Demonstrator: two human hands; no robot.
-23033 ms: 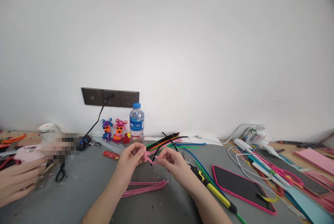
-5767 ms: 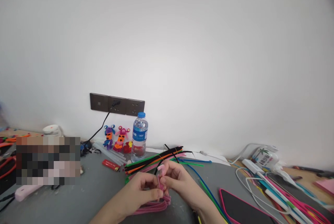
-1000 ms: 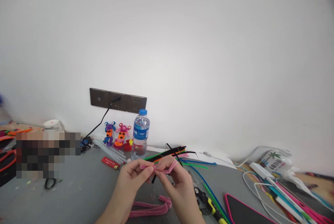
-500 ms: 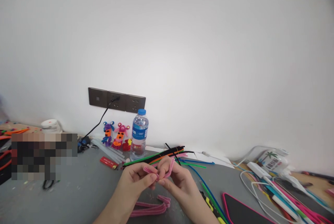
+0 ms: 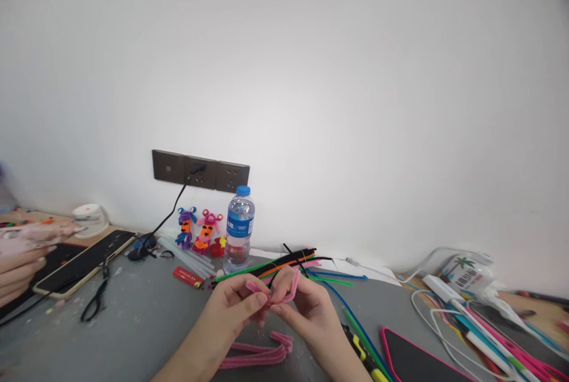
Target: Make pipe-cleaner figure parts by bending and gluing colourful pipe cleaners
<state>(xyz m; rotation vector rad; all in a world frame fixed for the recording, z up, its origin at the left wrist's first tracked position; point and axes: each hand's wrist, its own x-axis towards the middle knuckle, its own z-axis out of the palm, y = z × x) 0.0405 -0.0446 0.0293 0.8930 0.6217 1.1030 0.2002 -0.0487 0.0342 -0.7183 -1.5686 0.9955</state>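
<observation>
Left hand (image 5: 235, 308) and right hand (image 5: 306, 308), both mine, pinching bent pink pipe cleaner (image 5: 294, 288). Water bottle (image 5: 240, 247): blue label (image 5: 239, 227), ring logo, lettering unreadable. Pipe cleaner upright earlier, now crosswise.

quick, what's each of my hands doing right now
Left hand: closed, pinching the bent pink fuzzy stem.
Right hand: closed, finger and thumb on the same pink stem, close beside the left.

Your left hand (image 5: 240, 305) and right hand (image 5: 297, 311) pinch a bent pink stem (image 5: 291, 293) between the fingertips, above the grey mat (image 5: 146, 322). Folded pink stems (image 5: 262, 356) lie below your hands. Beyond them, a bottle (image 5: 240, 231) stands upright beside two small figures (image 5: 205, 234) near the wall.
</observation>
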